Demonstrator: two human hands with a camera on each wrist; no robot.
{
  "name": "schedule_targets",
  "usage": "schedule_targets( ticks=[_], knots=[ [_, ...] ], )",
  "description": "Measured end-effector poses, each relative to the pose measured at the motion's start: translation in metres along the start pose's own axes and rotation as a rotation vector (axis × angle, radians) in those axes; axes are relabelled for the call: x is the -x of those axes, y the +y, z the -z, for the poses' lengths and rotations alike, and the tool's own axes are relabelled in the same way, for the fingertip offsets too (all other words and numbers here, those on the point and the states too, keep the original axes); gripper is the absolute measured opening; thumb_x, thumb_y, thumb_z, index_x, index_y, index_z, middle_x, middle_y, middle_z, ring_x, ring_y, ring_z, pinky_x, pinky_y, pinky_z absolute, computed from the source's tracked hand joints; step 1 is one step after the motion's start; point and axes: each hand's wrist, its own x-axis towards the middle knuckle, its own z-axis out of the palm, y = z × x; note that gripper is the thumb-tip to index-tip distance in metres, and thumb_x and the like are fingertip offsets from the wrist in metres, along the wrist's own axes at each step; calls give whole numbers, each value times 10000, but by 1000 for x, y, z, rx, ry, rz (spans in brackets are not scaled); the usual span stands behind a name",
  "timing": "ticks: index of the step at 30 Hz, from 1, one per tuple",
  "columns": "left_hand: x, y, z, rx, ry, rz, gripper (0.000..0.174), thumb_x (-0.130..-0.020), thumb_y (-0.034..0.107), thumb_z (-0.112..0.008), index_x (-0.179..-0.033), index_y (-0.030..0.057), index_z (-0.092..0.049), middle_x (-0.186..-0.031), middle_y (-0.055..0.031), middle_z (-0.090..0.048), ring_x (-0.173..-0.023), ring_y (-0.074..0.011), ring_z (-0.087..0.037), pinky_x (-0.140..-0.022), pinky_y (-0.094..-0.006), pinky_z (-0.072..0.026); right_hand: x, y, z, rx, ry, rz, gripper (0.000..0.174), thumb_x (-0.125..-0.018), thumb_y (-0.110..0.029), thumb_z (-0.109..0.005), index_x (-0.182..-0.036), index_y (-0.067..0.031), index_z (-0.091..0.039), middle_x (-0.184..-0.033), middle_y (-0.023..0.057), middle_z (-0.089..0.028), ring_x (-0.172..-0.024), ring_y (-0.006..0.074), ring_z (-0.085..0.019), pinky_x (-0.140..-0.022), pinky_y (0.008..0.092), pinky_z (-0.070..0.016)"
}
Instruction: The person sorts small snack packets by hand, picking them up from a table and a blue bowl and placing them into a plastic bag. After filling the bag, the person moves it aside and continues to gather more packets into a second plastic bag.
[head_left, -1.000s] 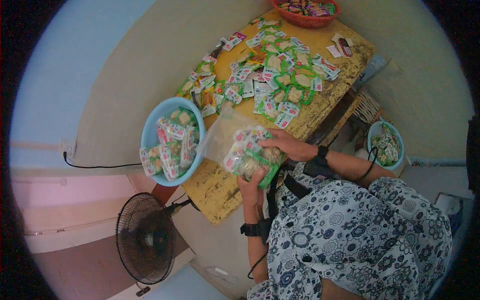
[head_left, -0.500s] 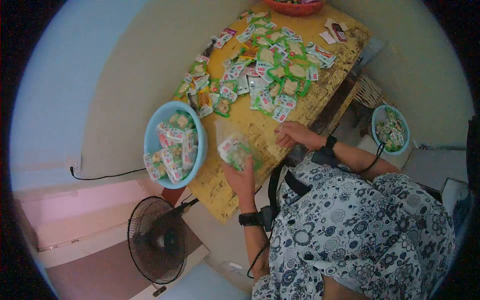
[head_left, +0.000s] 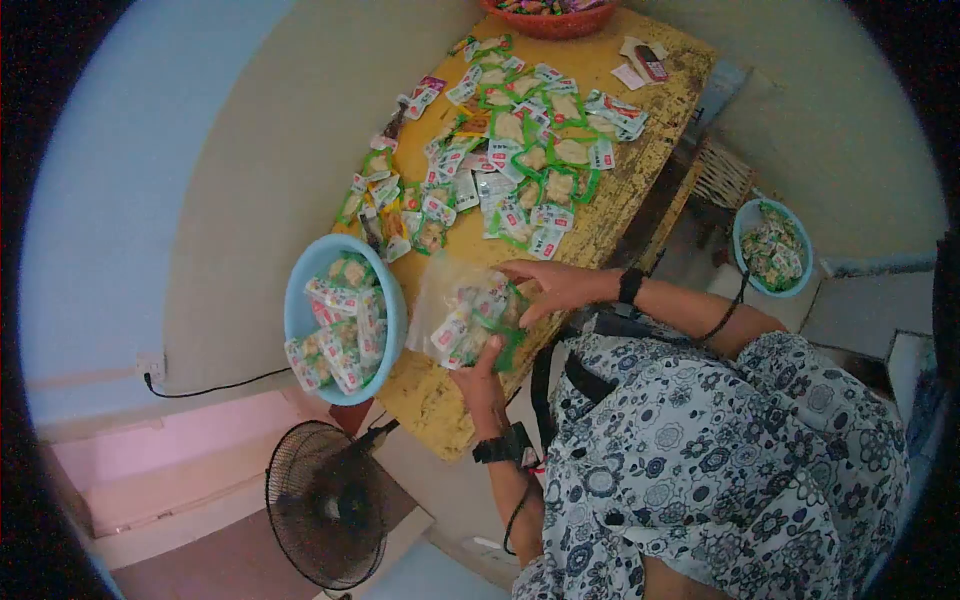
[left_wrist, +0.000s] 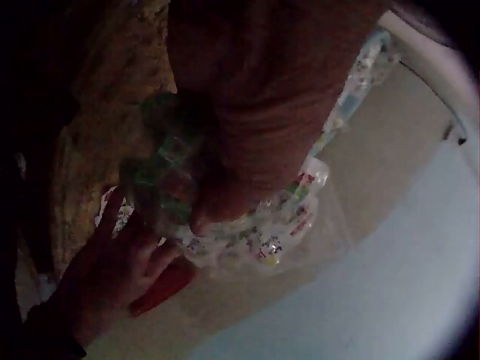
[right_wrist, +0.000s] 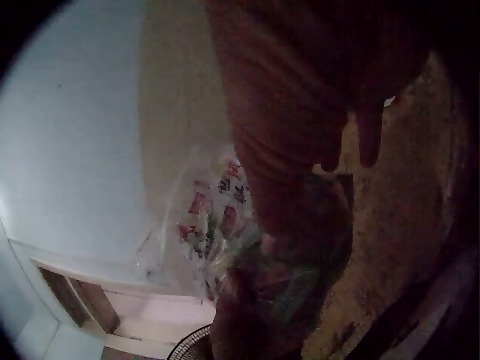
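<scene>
Clear bag (head_left: 468,322) of snack packets, position? (obs. 1)

Held in the air over the near edge of the yellow table (head_left: 440,385), just beside the blue basin (head_left: 293,300). Packed full at the hand end, with slack empty film on the basin side. I take the mouth to be there, but cannot see it plainly. (obs. 2)

Hands? (obs. 1)

Left hand (head_left: 482,375) is underneath, fingers curled up round the bag's bottom. Right hand (head_left: 548,285) is on the far side, fingers straight and apart, laid flat on the plastic, not wrapped. (obs. 2)

Risk? (obs. 1)

Judgement only: one real grip carries the load. The film looks slick. If the left fingers slide, the bag tips and packets spill out the slack end, some onto the table, some past its edge toward the fan (head_left: 330,505). A hard push from the flat right hand could squeeze them out the same way. (obs. 2)

Anything else close? (obs. 1)

The basin is heaped and sits at the table's edge; cannot tell how much of it is supported. A knock from the bag might shift it. Loose packets (head_left: 510,150) lie well apart, up the table. (obs. 2)
</scene>
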Motion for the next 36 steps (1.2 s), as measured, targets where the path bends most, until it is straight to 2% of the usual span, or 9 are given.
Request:
schedule_targets(
  ticks=[3, 7, 10, 13, 18, 21, 26, 33, 36],
  knots=[
    [-9, -24, 11, 138, -22, -22, 664, -756, 12, -766, -1336, -9, -444, -1268, -131, -558, -1150, -228, -551, -985, -355, -443, -20, -2, 5, 100, -106, 1, 768, -754, -275, -819, -1379, -31, -445, -1240, 129, -580, -1178, 256, -532, -953, 407, -445],
    [-13, -27, 20, -279, -23, 75, 591, -771, 40, -764, -1296, -3, -495, -1236, -110, -586, -1108, -220, -572, -956, -350, -452, -36, 49, 3, 417, -74, 96, 680, -702, -250, -815, -1279, -37, -523, -1102, 143, -600, -1066, 304, -562, -877, 420, -460],
    [-27, -57, 36, -246, -90, 23, 571, -774, 51, -764, -1285, 4, -514, -1229, -96, -595, -1093, -212, -580, -945, -346, -457, -38, 61, 2, 610, -270, -145, 610, -688, -265, -808, -1208, -59, -564, -1022, 159, -582, -985, 335, -556, -841, 419, -462],
    [-19, -57, 36, -195, -100, -5, 560, -771, 57, -768, -1275, 10, -527, -1233, -91, -594, -1099, -205, -580, -950, -341, -457, -30, 67, -1, 560, -169, -131, 737, -653, -271, -795, -1309, -62, -532, -1127, 188, -602, -1113, 377, -547, -932, 450, -463],
    [-11, -36, 14, -169, -119, -107, 530, -760, 37, -764, -1245, 7, -553, -1228, -87, -598, -1109, -197, -577, -958, -334, -456, -27, 58, -2, 381, -110, 25, 584, -689, -251, -791, -1196, -69, -568, -1028, 152, -573, -1007, 335, -545, -873, 415, -448],
    [-24, -52, 32, 666, -50, 248, 528, -758, 16, -750, -1245, -1, -546, -1226, -81, -604, -1109, -202, -582, -956, -340, -464, -32, 54, -1, 390, -148, 49, 547, -691, -165, -728, -1210, -72, -583, -1082, 158, -600, -1038, 353, -551, -897, 422, -455],
    [-6, -44, 30, -499, -68, -330, 600, -791, 32, -727, -1342, -14, -493, -1241, -117, -618, -1127, -210, -590, -965, -351, -469, -32, 45, 4, 323, -200, 160, 518, -689, -97, -684, -1200, -85, -603, -1104, 158, -616, -1052, 358, -558, -893, 424, -460],
    [-14, -50, 21, -256, -87, -233, 727, -801, 35, -717, -1451, 11, -391, -1292, -181, -592, -1160, -227, -579, -975, -355, -463, -26, 45, 9, 493, -207, 11, 510, -750, -209, -724, -1221, -79, -575, -1173, 144, -578, -1088, 324, -550, -918, 422, -454],
    [-15, -47, 21, -236, -67, -239, 726, -807, 32, -712, -1456, 22, -387, -1301, -179, -586, -1159, -229, -579, -974, -356, -466, -25, 26, 16, 491, -124, 119, 520, -779, -217, -737, -1244, -71, -554, -1215, 119, -564, -1098, 276, -554, -909, 403, -457]
  ],
)
